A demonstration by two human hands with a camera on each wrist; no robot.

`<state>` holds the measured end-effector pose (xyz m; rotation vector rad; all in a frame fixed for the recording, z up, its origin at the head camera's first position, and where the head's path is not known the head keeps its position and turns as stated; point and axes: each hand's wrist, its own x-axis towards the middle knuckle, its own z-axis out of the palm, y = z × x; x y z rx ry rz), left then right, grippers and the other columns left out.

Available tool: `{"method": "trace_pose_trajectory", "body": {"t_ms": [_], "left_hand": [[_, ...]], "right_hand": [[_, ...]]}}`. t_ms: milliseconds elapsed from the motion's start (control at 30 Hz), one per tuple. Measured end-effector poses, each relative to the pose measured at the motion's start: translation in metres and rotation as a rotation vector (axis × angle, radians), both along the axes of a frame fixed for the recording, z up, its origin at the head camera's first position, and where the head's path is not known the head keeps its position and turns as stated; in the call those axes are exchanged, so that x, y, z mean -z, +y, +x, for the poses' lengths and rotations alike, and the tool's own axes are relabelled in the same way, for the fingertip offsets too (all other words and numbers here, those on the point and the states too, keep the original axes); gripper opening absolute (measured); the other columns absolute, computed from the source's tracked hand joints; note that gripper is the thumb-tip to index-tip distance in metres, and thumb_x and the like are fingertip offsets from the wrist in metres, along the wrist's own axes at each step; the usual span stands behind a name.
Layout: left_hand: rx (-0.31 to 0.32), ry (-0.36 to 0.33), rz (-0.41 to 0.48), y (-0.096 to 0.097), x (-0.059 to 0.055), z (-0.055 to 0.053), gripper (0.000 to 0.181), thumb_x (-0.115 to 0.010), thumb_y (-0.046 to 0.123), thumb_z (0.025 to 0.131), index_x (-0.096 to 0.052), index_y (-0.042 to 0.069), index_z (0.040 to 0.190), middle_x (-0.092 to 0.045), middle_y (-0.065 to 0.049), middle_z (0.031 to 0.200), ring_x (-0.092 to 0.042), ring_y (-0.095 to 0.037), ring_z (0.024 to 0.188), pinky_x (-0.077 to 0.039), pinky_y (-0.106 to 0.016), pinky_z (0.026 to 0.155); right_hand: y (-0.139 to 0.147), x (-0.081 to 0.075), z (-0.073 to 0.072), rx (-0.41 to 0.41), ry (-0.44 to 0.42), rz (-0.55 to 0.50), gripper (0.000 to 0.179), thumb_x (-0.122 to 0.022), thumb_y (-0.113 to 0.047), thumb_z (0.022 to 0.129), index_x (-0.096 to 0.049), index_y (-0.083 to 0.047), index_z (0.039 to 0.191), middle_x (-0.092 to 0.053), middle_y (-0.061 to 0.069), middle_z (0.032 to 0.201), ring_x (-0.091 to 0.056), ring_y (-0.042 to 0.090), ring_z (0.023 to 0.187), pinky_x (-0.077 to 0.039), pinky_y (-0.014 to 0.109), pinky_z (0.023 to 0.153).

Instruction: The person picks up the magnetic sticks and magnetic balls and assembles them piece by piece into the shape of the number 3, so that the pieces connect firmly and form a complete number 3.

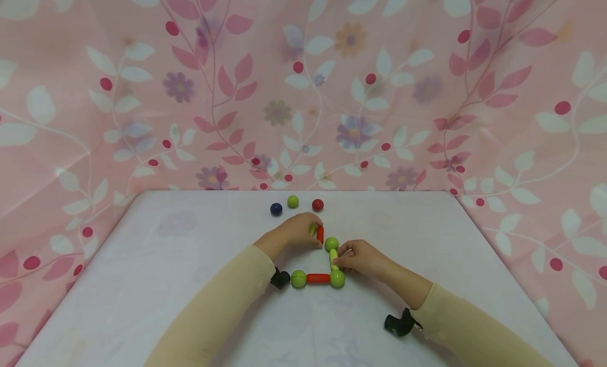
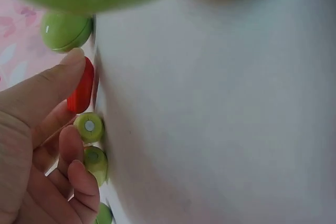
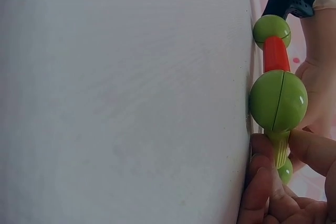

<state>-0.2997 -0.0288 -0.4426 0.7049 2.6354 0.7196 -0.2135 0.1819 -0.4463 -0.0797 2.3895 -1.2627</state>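
My left hand (image 1: 300, 230) pinches a red stick (image 1: 320, 234) between thumb and fingers, just left of the far green ball (image 1: 331, 244). In the left wrist view, yellow-green sticks (image 2: 89, 126), one showing a silvery end, lie among its curled fingers. My right hand (image 1: 364, 258) pinches a yellow-green stick (image 1: 334, 257) that joins the far ball to the green corner ball (image 1: 337, 278). From that corner, a red stick (image 1: 318, 278) runs left to another green ball (image 1: 299, 279). Together these pieces make an L shape lying on the table.
Behind the hands stand three loose balls: dark blue (image 1: 276, 209), green (image 1: 293, 201) and red (image 1: 317, 204). The white table (image 1: 199, 293) ends at a pink floral cloth (image 1: 303, 93). Black wrist mounts (image 1: 399, 323) hang under both forearms, the left one close to the leftmost green ball.
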Motion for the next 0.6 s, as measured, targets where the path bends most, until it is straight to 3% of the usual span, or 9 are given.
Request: {"method": "trace_pose_trajectory", "body": {"t_ms": [233, 367, 467, 600], "left_hand": [[-0.024, -0.016, 0.05, -0.008, -0.003, 0.0, 0.059, -0.082, 0.031, 0.084, -0.06, 0.018, 0.137, -0.055, -0.004, 0.141, -0.051, -0.022, 0.125, -0.035, -0.041, 0.112], [-0.038, -0.047, 0.129, -0.012, -0.011, 0.0, 0.058, -0.082, 0.031, 0.084, -0.06, 0.017, 0.136, -0.059, -0.004, 0.135, -0.056, -0.021, 0.114, -0.045, -0.038, 0.102], [-0.059, -0.109, 0.216, -0.013, -0.016, -0.002, 0.056, -0.08, 0.03, 0.086, -0.059, 0.015, 0.135, -0.063, -0.004, 0.126, -0.06, -0.02, 0.106, -0.049, -0.036, 0.094], [-0.135, -0.249, 0.329, -0.013, -0.017, -0.005, 0.055, -0.079, 0.036, 0.087, -0.056, 0.017, 0.134, -0.064, -0.005, 0.123, -0.06, -0.02, 0.11, -0.048, -0.041, 0.098]], "right_hand": [[0.0, 0.001, -0.001, 0.005, -0.002, -0.003, 0.026, -0.075, -0.019, 0.09, -0.066, -0.001, 0.107, -0.071, 0.002, 0.078, -0.061, 0.015, 0.072, -0.052, 0.03, 0.068], [0.0, 0.001, -0.001, -0.01, 0.003, -0.009, 0.026, -0.075, -0.019, 0.091, -0.066, -0.001, 0.106, -0.07, 0.002, 0.078, -0.061, 0.015, 0.072, -0.052, 0.03, 0.068], [0.001, 0.002, -0.001, -0.024, 0.006, -0.02, 0.025, -0.075, -0.018, 0.091, -0.065, 0.0, 0.106, -0.07, 0.003, 0.078, -0.061, 0.015, 0.071, -0.052, 0.029, 0.067], [0.001, 0.003, -0.001, -0.03, 0.003, -0.027, 0.026, -0.075, -0.017, 0.091, -0.065, 0.001, 0.106, -0.071, 0.004, 0.08, -0.061, 0.014, 0.072, -0.052, 0.029, 0.068]]}}
